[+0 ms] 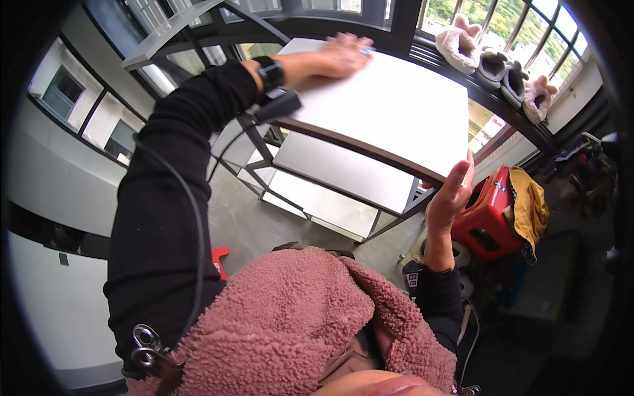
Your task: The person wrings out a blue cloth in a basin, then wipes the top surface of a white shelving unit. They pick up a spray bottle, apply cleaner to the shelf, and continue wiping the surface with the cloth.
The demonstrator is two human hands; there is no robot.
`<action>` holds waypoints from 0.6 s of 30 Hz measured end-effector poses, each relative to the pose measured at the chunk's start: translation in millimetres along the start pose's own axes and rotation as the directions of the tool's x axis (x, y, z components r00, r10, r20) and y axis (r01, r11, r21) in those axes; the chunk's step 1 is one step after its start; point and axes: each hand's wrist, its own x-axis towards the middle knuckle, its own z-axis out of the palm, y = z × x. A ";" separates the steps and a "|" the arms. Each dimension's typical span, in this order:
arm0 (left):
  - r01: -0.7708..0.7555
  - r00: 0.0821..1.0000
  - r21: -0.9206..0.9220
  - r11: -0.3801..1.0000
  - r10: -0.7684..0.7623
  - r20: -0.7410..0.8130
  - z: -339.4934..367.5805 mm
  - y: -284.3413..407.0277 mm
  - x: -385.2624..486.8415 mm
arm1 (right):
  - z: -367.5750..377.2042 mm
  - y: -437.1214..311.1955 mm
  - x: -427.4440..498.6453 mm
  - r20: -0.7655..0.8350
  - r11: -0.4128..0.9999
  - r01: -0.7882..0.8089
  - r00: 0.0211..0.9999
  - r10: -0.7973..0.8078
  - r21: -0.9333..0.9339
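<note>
A white shelf board (396, 104) forms the top of a dark metal-framed rack. My left hand (344, 55) lies palm down at its far left part, blurred, fingers stretched to the right. A small pale-blue thing (367, 50) shows at those fingertips; the hand hides the rest, and I cannot tell whether it is gripped. On the right, my right hand (449, 190) holds the board's near right corner, thumb on the near side and fingers around the outer edge. A black wrist device (270, 73) is strapped on my left wrist.
Lower white shelves (342, 171) sit beneath the top board. Furry slippers (458, 44) line the window ledge at the upper right. A red plastic stool (488, 222) with a yellow cloth item (529, 208) stands at the right. Another rack (168, 34) rises at the upper left.
</note>
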 end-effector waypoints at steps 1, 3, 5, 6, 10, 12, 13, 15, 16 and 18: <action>-0.193 0.980 -0.044 0.980 0.191 -0.051 3.3 33.3 5.6 | 0.3 1.3 -0.3 -0.038 1.000 0.024 0.999 -0.024 -0.005; -0.475 0.876 -0.212 0.854 0.481 -0.024 6.4 89.9 0.3 | 0.5 3.9 -0.3 -0.105 0.994 0.092 0.990 -0.098 -0.057; -0.595 0.801 -0.142 0.791 0.598 -0.023 10.7 114.9 -25.6 | 0.2 5.7 0.8 -0.082 0.993 0.100 0.991 -0.105 -0.059; -0.553 0.823 -0.139 0.822 0.564 0.060 7.5 103.3 -40.8 | -0.5 6.1 1.0 -0.073 0.990 0.106 0.991 -0.112 -0.091; -0.338 0.921 -0.046 0.940 0.340 0.188 -8.2 2.8 -71.3 | -1.3 3.2 3.2 -0.050 0.980 0.135 0.988 -0.144 -0.149; -0.182 0.972 0.052 0.982 0.172 0.160 -14.9 -41.0 -54.3 | -0.7 0.4 2.9 -0.068 0.977 0.140 0.986 -0.153 -0.161; -0.096 0.981 0.080 0.992 0.081 0.174 -18.1 -53.4 -38.6 | -0.5 -0.9 1.9 -0.068 0.984 0.114 0.990 -0.124 -0.137; -0.046 0.991 0.071 0.996 0.037 0.130 -13.2 -46.5 6.3 | 0.7 -2.4 -0.4 -0.048 0.996 0.043 0.998 -0.047 -0.082; -0.057 0.990 0.017 0.998 0.055 0.130 -8.7 -37.3 22.1 | 1.2 -2.8 -1.6 -0.026 0.999 -0.002 1.000 0.001 -0.052; -0.185 0.976 -0.023 0.983 0.186 0.111 -3.3 -21.1 29.9 | 1.1 -3.7 -3.7 -0.060 0.994 0.053 0.996 -0.059 -0.098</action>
